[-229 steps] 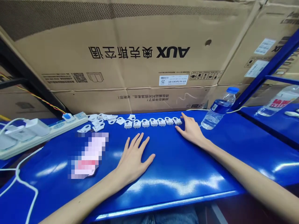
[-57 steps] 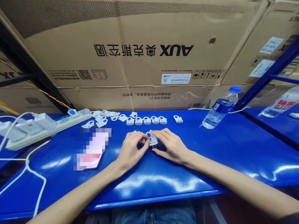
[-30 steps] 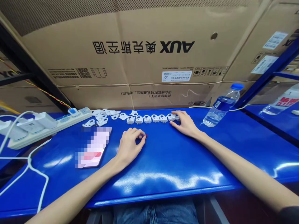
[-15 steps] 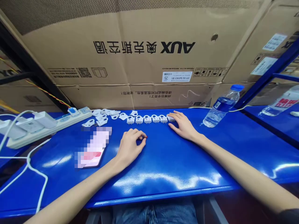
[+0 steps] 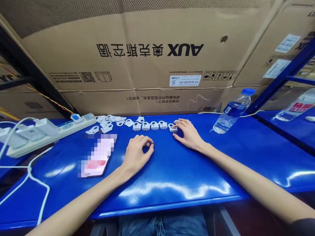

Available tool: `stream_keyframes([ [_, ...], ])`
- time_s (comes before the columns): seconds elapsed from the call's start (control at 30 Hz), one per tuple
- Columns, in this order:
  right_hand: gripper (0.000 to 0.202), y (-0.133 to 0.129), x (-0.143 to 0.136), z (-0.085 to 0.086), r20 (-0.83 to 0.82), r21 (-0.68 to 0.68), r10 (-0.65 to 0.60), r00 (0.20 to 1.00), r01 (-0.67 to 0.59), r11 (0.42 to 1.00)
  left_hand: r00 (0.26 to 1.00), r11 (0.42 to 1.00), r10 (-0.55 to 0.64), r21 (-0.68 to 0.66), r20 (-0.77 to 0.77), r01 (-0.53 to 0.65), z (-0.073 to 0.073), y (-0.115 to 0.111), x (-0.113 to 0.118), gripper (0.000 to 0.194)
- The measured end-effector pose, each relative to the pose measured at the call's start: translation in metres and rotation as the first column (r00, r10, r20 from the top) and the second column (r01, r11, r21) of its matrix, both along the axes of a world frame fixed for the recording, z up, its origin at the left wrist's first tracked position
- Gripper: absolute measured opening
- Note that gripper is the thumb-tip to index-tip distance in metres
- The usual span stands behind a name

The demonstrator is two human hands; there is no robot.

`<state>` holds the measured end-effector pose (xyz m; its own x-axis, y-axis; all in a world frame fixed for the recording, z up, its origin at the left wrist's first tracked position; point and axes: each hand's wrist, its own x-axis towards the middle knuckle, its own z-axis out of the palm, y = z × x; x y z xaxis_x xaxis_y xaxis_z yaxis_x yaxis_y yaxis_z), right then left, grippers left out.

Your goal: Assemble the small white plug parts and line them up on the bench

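Several white plugs with ring-shaped handles stand in a row across the far part of the blue table. My right hand [image 5: 188, 134] has its thumb and fingertips around one white plug [image 5: 173, 128] at the right of the row, its prongs facing me. Part of another white piece shows behind these fingers. Left of it in the row stands another plug [image 5: 162, 125]. My left hand [image 5: 136, 152] rests on the table nearer to me, thumb and index finger curled together in a pinch; what is between the tips is too small to make out.
A heap of loose white plugs [image 5: 107, 127] lies left of the row. A phone [image 5: 102, 157], partly blurred out, is beside my left hand. A power strip [image 5: 66, 132] with chargers and white cables is at left. A water bottle [image 5: 232, 111] stands right; a large carton [image 5: 147, 72] is behind.
My right hand has shifted slightly left and now grips the plug, which has come a little toward me, out of line. My left hand has barely moved; a red speck at its fingertips no longer shows clearly.
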<state>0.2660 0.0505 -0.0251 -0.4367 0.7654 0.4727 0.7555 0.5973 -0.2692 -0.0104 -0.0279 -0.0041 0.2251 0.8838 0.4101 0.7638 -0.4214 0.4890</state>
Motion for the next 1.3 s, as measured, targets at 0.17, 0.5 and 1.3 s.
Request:
stream_keyframes([
  [0.17,0.022,-0.015,-0.007,0.011,-0.079,0.065,0.015,0.997,-0.01,0.998,0.999,1.0,0.01,0.014,0.048,-0.011,0.003,-0.001,0.002,0.007],
  [0.5,0.021,-0.056,-0.038,0.022,-0.155,0.036,0.231,0.96,-0.228,0.973,0.996,0.998,-0.033,0.059,0.084,0.028,0.004,-0.003,0.002,0.008],
  [1.3,0.022,-0.066,-0.045,0.023,0.035,0.158,0.292,0.956,-0.294,0.943,0.983,0.975,-0.154,0.18,0.104,0.134,0.008,-0.005,0.006,0.012],
])
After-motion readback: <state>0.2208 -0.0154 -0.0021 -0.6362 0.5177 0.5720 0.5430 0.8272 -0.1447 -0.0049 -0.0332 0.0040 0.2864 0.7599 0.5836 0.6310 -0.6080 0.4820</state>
